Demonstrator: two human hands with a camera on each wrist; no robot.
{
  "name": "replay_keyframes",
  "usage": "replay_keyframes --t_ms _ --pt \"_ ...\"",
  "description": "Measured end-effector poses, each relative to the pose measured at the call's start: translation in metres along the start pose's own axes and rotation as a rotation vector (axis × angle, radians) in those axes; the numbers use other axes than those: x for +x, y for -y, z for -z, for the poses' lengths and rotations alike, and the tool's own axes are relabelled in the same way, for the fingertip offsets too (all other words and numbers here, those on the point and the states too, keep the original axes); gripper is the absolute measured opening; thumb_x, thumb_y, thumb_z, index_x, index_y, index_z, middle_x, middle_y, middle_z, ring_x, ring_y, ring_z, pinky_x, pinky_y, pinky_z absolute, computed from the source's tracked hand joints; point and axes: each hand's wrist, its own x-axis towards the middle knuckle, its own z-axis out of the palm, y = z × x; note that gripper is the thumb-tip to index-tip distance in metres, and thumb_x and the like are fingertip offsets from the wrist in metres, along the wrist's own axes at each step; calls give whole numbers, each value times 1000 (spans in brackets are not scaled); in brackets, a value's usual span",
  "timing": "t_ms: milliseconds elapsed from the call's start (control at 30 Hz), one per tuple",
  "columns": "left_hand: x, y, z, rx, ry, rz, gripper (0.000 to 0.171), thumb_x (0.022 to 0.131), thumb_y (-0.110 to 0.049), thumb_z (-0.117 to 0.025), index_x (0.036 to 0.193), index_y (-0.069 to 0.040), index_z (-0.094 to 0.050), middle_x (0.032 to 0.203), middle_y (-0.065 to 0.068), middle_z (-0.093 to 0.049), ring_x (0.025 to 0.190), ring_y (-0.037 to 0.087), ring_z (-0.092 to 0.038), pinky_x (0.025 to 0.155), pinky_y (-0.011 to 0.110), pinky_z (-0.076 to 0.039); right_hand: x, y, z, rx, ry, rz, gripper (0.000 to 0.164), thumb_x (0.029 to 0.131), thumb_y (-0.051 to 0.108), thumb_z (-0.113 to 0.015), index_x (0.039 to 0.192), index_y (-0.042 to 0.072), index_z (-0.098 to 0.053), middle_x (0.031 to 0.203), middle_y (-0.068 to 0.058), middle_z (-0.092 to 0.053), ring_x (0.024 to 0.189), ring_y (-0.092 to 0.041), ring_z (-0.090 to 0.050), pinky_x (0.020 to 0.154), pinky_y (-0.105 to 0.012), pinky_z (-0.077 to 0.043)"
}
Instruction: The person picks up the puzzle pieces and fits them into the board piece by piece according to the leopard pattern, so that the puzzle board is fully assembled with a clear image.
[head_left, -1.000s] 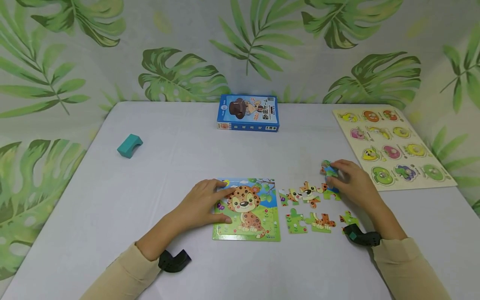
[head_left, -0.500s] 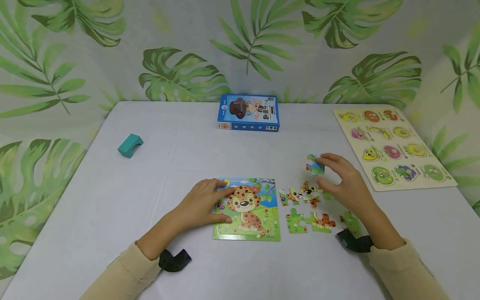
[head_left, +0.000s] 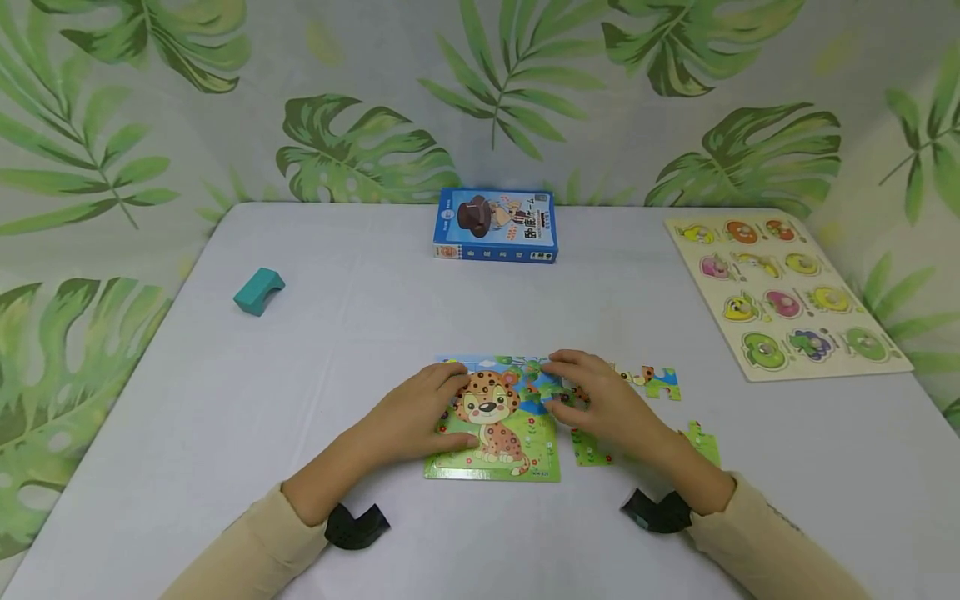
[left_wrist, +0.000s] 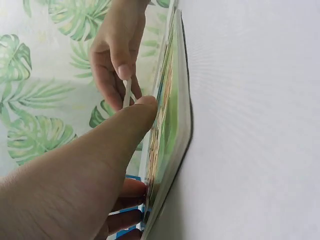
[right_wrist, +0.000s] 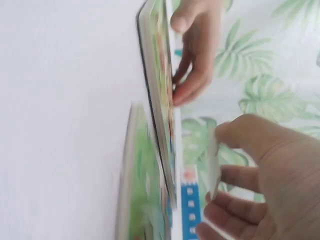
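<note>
Right hand pinched a puzzle piece by its edges, above the leopard board's right part; left hand, fingers loosely spread, rested at its left. Probably best: board steadied, piece level, artwork matched before letting go

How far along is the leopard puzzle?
Done: the puzzle board lies face up, left hand over its left side; seated pieces can't be confirmed. In hand: right hand pinches a piece above the board's upper right. Remaining: placing that, plus loose pieces right of the board, partly hidden.
</note>
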Motion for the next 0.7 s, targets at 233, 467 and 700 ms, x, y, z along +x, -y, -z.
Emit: replay_keyframes --t_ms 233,467,700 --pt "3 -7 -2 32 20 -11 84 76 -65 -53 134 -6 -39 128 11 -41 119 26 -36 98 37 -32 9 0 -18 -73 63 -55 47 80 28 -68 120 7 -57 125 -9 -48 116 -26 -43 91 -42 -40" --pt "12 -22 -4 189 15 -72 80 76 -70 -45 141 -28 -30 108 15 -45 102 31 -41 80 40 -41 14 -1 -23 -130 72 -42 47 80 28 -68 120 7 -58 124 -11 -49 115 -27 -44 92 -43 -39" --pt "15 -33 0 275 33 -37 73 76 -70 -45 138 -32 -36 102 15 -43 92 30 -41 79 40 -41 18 2 -22 -178 69 1 45 78 26 -69 117 6 -60 120 -11 -52 110 -27 -49 88 -42 -42"
